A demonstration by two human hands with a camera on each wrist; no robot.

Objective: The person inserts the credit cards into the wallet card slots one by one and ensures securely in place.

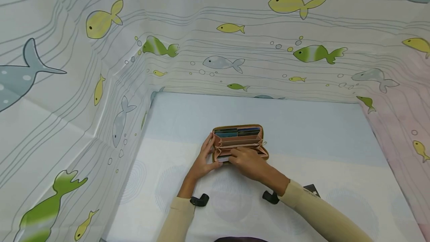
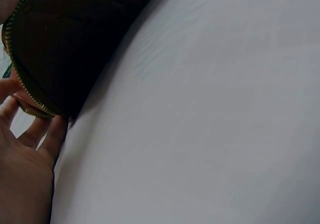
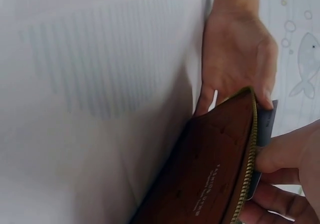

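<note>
A brown zip-around wallet (image 1: 238,126) lies spread wide, its pink-brown inside facing up and several cards (image 1: 226,133) in the far-side slots. My left hand (image 1: 203,161) grips its left end, fingers along the side and thumb at the near corner. At the near half, my right hand (image 1: 248,163) pinches a card (image 3: 269,121) that sticks up past the brass zipper (image 3: 248,169) in the right wrist view. The left thumb touches near that card's end. In the left wrist view the wallet's outside (image 2: 75,39) looks dark; the right hand's fingertips are partly hidden in the head view.
A pale cloth (image 1: 302,133) covers the work surface, with fish-printed sheeting (image 1: 201,44) rising at the back and sides. Partly behind the right sleeve lies a flat black item (image 1: 312,189). Black wrist mounts (image 1: 199,200) sit by both cuffs.
</note>
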